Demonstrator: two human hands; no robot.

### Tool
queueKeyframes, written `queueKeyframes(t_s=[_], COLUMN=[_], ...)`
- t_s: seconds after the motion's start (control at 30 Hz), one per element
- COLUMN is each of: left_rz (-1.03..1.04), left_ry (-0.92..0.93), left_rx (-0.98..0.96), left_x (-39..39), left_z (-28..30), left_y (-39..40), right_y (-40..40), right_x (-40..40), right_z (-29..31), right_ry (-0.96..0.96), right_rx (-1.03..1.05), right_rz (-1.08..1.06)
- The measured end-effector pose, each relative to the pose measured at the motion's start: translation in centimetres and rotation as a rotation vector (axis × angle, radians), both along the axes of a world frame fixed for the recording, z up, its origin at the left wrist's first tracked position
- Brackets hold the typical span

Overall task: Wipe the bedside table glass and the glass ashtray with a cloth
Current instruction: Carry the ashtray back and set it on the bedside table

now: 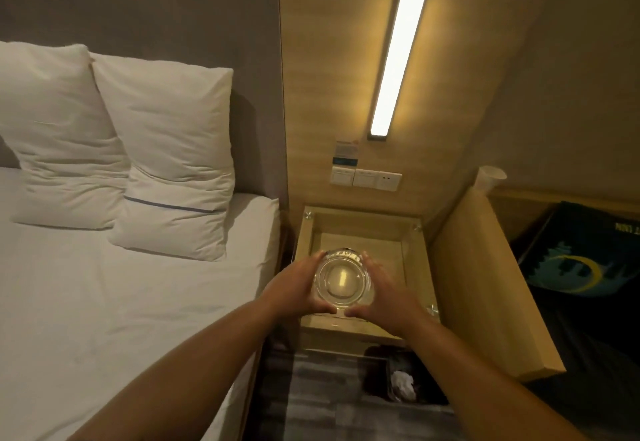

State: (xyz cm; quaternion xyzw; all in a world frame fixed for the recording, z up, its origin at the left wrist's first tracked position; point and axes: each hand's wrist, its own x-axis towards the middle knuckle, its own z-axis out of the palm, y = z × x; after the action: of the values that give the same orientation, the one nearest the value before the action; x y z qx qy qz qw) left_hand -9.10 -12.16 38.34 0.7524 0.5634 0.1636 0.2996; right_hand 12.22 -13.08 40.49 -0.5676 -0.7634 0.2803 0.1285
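Note:
A round clear glass ashtray is over the glass top of the wooden bedside table. My left hand cups its left side and my right hand cups its right side, thumbs meeting at the near rim. Whether the ashtray rests on the glass or is lifted off it I cannot tell. No cloth is in view.
A bed with white sheet and two pillows lies left of the table. A lit wall lamp and switches are above it. A wooden partition stands right. A black bin with crumpled paper sits on the floor.

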Motion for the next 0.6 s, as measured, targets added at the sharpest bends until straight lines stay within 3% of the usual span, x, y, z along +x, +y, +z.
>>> queueKeyframes(t_s=[0.4, 0.6], left_rz=[0.117, 0.164], left_ry=[0.065, 0.025], left_rx=[-0.061, -0.105], left_x=[-1.5, -2.0], left_z=[-6.0, -9.3], left_y=[18.6, 26.8], right_y=[21.1, 31.2], right_x=[-1.5, -2.6], right_z=[-6.2, -10.9], right_ry=[0.034, -0.040], right_rx=[-0.044, -0.106], right_rz=[0.128, 0.182])
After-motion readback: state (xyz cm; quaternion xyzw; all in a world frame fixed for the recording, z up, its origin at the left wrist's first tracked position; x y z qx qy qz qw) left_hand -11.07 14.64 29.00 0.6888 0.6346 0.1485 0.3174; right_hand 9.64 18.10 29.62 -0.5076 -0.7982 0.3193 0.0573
